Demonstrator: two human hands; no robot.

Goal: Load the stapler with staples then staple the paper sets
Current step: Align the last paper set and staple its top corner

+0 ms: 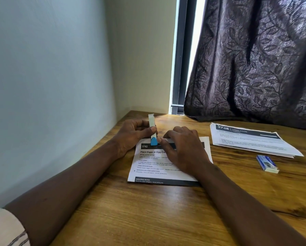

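my left hand (pixel 132 135) gripping the white stapler (pixel 152 128) on end, blue tip down on the top left corner of the paper set (pixel 154 166), my right hand (pixel 182 148) flat and loose on that sheet, staple box (pixel 267 164) and paper stack (pixel 251 141) off right on the table (pixel 148 210)
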